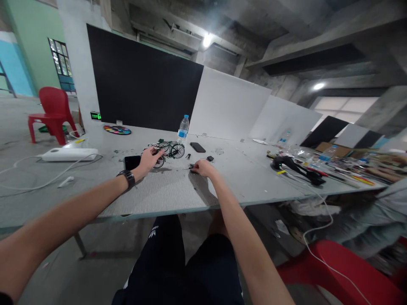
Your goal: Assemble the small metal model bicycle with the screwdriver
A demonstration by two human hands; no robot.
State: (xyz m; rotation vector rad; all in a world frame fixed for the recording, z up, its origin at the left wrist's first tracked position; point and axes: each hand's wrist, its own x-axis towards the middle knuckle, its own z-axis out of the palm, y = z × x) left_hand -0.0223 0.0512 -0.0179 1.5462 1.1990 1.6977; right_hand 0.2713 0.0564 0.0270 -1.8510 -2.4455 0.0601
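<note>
Now the left hand [151, 158] pinches a toy bicycle [169, 154]; at its four o'clock, the right hand [203, 167] curls its fingers, catch unclear.

A red chair [54, 102] stood on the grey floor [12, 123] at frame left, near a barred window [60, 59] in a green-and-blue wall [32, 29]; at upper centre, a lamp [207, 40] glowed beneath the concrete ceiling [286, 21], above black and white panels [143, 80].

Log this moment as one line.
left hand: on model bicycle | right hand: at small parts on table | water bottle: upright behind
</note>
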